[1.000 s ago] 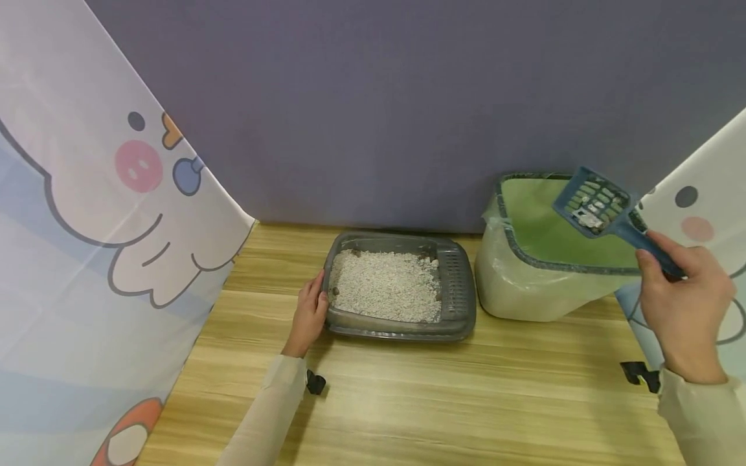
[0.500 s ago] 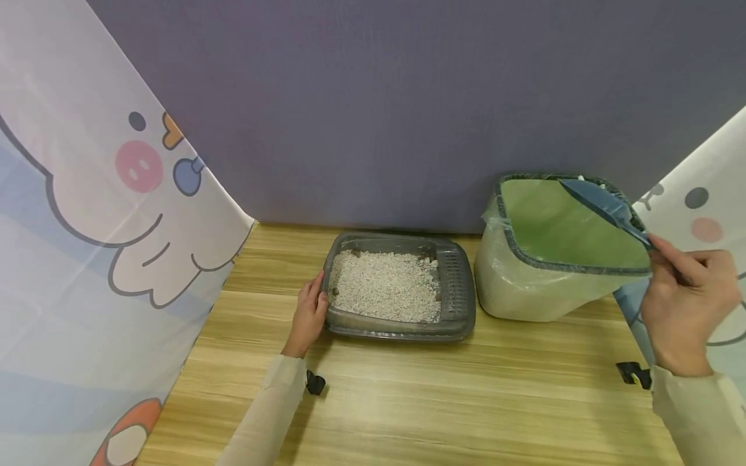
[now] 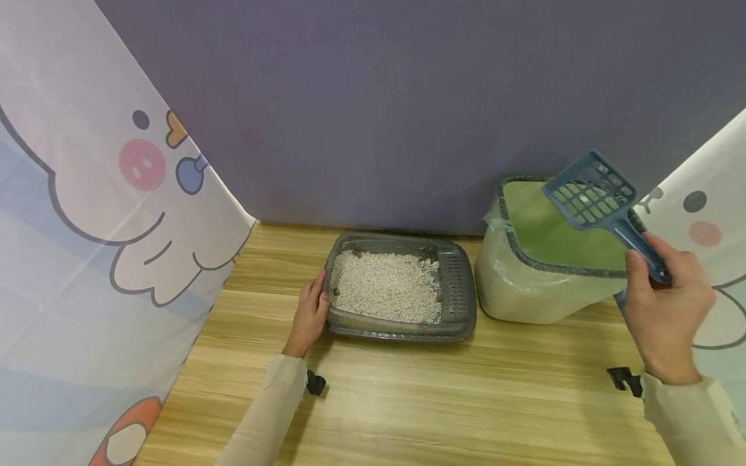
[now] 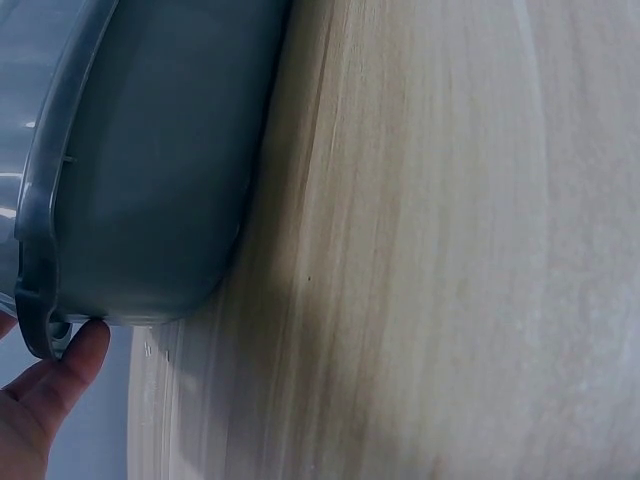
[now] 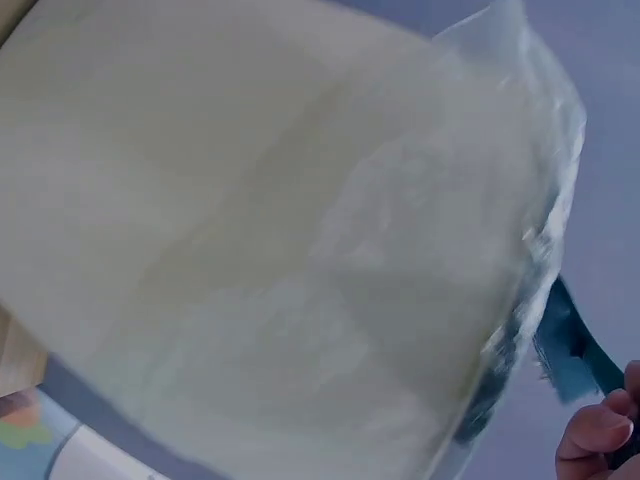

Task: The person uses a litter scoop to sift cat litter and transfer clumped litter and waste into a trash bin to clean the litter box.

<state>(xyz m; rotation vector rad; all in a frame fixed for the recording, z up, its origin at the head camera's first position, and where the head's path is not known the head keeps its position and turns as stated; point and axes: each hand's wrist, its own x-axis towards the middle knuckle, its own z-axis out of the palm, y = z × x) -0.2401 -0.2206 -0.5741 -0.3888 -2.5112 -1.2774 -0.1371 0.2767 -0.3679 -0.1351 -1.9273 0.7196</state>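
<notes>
While left hand [image 3: 307, 317] steadies tray [image 3: 460, 291], right hand [image 3: 664, 317] (raised) holds scoop [image 3: 591, 191].

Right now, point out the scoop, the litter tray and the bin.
scoop [image 3: 590, 193], head view, on its slotted blade.
litter tray [image 3: 458, 291], head view, on its right rim.
bin [image 3: 524, 294], head view, on its bagged front wall.

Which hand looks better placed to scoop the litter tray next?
Probably the right hand: it already grips the scoop, held above the bin beside the tray. The left hand rests against the tray's left edge, steadying it.
</notes>
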